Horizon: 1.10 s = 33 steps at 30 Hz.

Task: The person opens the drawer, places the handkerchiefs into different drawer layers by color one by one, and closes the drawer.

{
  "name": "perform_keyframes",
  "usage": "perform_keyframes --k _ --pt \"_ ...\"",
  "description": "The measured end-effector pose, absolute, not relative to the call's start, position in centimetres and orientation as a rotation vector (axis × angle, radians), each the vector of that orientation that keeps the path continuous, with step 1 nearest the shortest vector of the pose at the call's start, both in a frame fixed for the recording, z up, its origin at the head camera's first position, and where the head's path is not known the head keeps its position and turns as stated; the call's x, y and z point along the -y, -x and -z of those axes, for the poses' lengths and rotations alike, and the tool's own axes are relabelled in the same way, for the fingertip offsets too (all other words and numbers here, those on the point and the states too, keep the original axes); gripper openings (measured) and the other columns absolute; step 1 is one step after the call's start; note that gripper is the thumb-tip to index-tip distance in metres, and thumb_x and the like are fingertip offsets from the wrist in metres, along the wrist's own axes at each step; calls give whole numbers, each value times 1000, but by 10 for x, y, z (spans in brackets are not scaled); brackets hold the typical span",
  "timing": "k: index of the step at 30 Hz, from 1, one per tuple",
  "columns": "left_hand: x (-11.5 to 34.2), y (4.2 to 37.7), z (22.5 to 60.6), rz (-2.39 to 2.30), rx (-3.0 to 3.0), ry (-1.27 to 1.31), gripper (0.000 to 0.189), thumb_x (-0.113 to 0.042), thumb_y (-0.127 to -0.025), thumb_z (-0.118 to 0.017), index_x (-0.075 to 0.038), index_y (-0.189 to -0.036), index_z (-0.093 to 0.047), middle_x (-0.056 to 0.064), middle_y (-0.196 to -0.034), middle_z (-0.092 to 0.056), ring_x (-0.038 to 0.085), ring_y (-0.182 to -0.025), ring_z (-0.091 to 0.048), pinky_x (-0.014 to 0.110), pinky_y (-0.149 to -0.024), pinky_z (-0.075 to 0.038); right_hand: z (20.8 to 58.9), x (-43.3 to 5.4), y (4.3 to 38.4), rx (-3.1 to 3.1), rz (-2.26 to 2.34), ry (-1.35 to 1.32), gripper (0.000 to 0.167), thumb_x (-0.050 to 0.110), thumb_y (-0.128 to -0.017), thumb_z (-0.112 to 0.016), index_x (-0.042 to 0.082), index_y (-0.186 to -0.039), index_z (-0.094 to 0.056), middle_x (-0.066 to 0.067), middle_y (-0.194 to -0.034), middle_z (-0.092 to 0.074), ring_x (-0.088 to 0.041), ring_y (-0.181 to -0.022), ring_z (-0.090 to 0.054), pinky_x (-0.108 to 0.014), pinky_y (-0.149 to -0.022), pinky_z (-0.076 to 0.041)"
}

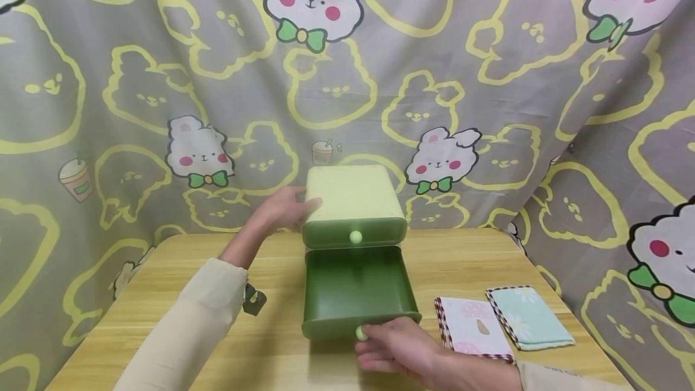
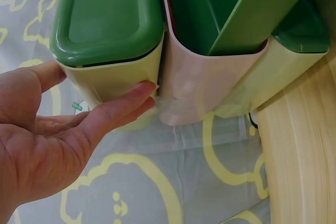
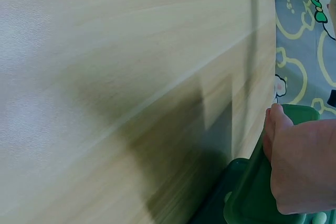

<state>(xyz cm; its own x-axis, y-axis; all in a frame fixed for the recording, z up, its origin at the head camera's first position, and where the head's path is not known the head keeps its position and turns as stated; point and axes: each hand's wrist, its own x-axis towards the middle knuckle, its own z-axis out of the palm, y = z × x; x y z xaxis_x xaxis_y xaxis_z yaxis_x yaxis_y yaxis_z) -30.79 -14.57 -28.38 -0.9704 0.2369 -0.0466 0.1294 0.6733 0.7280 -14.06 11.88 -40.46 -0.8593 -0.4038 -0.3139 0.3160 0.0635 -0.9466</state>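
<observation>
A small drawer cabinet with a pale yellow top and green drawer fronts stands on the table. Its upper drawer is closed, while the green drawer below is pulled out, with no contents visible. My right hand pinches that drawer's light green knob. At the cabinet's upper left side is my left hand, thumb on top. In the left wrist view, straight fingers lie against the yellow top tier; a pink tier holds the pulled-out drawer. The right hand partly hides a green drawer front.
Right of the cabinet lie two folded cloths: a white one with pink print and a mint green one, both with checked edging. Behind the wooden table hangs a patterned curtain.
</observation>
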Motion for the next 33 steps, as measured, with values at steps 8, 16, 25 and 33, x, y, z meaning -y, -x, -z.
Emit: perform_keyframes --k 8,16,25,33 --pt "145 307 284 -1175 -2746 -305 66 -43 -103 -57 -7 -155 -40 23 -120 -68 26 -87 -72 39 -79 -62 410 -121 139 -1845 1817 95 48 20 -102 -59 -22 -125 -54 -24 -110 -70 -31 -96 -74 -35 -86 -62" --pt "145 308 283 -1174 -2734 -325 63 -43 -103 -56 -7 -153 -43 21 -113 -69 27 -88 -72 40 -78 -62 412 -121 138 -1793 1816 90 50 20 -101 -60 -21 -126 -52 -24 -107 -69 -25 -89 -73 -35 -85 -62" --pt "145 308 283 -1166 -2733 -339 62 -42 -103 -56 -6 -152 -44 21 -112 -69 27 -88 -71 39 -77 -62 403 -123 140 -1749 1763 100 69 25 -100 -61 -24 -140 -35 -30 -114 -64 -30 -98 -71 -40 -92 -60" --pt "145 306 283 -1168 -2726 -340 58 -41 -104 -56 -8 -150 -46 20 -109 -70 28 -88 -72 39 -78 -62 388 -131 147 -1706 1621 192 78 29 -100 -61 -26 -144 -27 -39 -126 -59 -51 -121 -59 -53 -102 -53"
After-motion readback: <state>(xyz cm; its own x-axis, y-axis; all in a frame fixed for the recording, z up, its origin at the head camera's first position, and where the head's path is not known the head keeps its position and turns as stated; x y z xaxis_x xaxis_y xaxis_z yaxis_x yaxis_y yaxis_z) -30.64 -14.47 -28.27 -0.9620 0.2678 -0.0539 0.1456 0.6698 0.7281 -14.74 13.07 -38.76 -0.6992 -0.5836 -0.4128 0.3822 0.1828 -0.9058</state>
